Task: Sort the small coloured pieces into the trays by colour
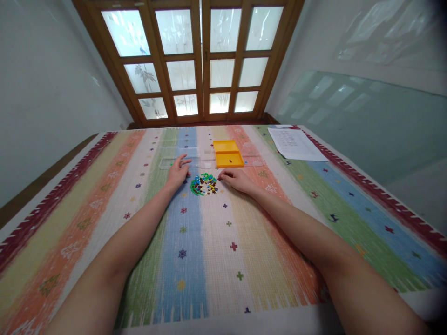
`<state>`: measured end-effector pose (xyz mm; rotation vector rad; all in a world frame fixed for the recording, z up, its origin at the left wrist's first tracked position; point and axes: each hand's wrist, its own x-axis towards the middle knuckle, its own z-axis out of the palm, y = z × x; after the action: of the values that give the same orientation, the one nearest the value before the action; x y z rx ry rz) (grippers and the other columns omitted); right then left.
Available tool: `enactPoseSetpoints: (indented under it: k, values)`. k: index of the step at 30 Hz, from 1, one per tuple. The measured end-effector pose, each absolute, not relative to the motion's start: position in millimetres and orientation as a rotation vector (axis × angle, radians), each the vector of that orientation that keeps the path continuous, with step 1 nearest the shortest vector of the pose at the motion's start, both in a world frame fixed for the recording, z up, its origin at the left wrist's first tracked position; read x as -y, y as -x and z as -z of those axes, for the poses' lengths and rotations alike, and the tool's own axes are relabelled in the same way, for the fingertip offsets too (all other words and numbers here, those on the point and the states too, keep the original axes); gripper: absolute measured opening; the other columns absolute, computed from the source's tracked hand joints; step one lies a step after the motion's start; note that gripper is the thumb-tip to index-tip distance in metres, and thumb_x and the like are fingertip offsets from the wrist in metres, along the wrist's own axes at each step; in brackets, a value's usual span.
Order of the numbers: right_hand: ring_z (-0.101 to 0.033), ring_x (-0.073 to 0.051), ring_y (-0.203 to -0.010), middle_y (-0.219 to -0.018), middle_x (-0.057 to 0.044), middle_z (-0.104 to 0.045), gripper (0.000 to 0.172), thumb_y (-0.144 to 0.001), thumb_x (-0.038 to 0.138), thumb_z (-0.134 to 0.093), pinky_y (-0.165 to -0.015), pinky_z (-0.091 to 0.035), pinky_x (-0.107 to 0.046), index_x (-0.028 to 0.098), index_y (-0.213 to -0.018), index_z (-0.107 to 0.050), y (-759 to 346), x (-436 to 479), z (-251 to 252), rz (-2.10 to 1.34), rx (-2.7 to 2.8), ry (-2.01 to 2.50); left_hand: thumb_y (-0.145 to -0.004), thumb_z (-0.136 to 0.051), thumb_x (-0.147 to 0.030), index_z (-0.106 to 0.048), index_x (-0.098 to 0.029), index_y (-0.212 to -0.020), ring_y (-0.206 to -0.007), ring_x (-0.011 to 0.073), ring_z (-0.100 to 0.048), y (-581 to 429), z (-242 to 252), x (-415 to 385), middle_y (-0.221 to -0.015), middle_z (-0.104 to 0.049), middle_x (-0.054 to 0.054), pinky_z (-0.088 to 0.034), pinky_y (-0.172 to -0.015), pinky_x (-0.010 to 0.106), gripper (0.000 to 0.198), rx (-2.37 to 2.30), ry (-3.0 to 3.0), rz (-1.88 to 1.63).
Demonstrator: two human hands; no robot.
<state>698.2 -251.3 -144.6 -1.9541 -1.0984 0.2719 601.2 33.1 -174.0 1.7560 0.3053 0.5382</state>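
Note:
A heap of small green, blue, brown and yellow pieces [204, 184] lies on the striped cloth between my hands. My left hand [178, 173] is open, its fingers apart, at the near edge of a clear plastic box [164, 159] that has a small green piece in it. Just right of the heap, my right hand [234, 178] has thumb and fingers pinched together. What they hold, if anything, is too small to make out. Beyond the heap stands an open yellow box [226, 146] with one dark piece [230, 161] inside.
Right of the yellow box is another clear plastic box [256, 160], with a small blue piece [246, 162] by it. A printed paper sheet [295, 144] lies at the far right of the table. Wooden doors with glass panes [201, 88] stand behind the table.

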Motion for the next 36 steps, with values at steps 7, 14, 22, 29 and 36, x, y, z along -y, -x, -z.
enactPoseSetpoints:
  k: [7,14,22,29,36]
  values:
    - [-0.071,-0.022,-0.094,-0.1,-0.006,-0.079,0.019,-0.099,0.022,-0.059,-0.088,-0.051,-0.033,0.02,-0.094,-0.078,-694.2,251.9,140.6,-0.258,1.1,1.988,-0.091,-0.059,-0.027,-0.069,-0.02,-0.126,-0.066,0.0116,-0.065,-596.0,168.6,-32.0,-0.116,-0.076,0.008,-0.052,-0.064,0.026,0.037,-0.258,-2.023,-0.533]
    - [-0.069,-0.021,-0.092,-0.1,-0.005,-0.079,0.02,-0.1,0.022,-0.058,-0.085,-0.049,-0.031,0.019,-0.096,-0.077,-691.5,253.5,139.0,-0.235,1.129,1.999,-0.092,-0.061,-0.029,-0.078,-0.02,-0.109,-0.083,0.0194,-0.064,-583.9,150.2,-36.9,-0.1,-0.075,0.006,-0.052,-0.082,0.034,0.026,0.195,-2.51,-0.345]
    - [-0.067,-0.021,-0.092,-0.1,-0.007,-0.077,0.019,-0.1,0.021,-0.058,-0.083,-0.048,-0.031,0.019,-0.098,-0.077,-687.7,253.2,136.9,-0.138,1.223,2.055,-0.089,-0.062,-0.024,-0.079,-0.021,-0.104,-0.086,0.02,-0.065,-581.6,144.0,-42.7,-0.1,-0.074,0.006,-0.052,-0.082,0.032,0.023,0.311,-2.499,-0.223]
    - [-0.067,-0.023,-0.097,-0.105,-0.008,-0.077,0.02,-0.101,0.022,-0.057,-0.089,-0.049,-0.034,0.02,-0.103,-0.077,-689.2,251.4,142.3,-0.063,1.289,2.095,-0.084,-0.068,-0.025,-0.078,-0.022,-0.1,-0.083,0.0205,-0.062,-580.1,140.6,-39.1,-0.094,-0.071,0.005,-0.051,-0.078,0.033,0.019,0.289,-2.471,-0.206]
    - [-0.066,-0.023,-0.094,-0.104,-0.008,-0.077,0.021,-0.102,0.023,-0.057,-0.085,-0.047,-0.032,0.02,-0.102,-0.077,-688.8,252.1,143.3,-0.059,1.31,2.087,-0.088,-0.065,-0.025,-0.076,-0.021,-0.096,-0.087,0.0213,-0.063,-581.8,144.7,-40.7,-0.095,-0.071,0.005,-0.049,-0.08,0.034,0.014,0.326,-2.492,-0.212]
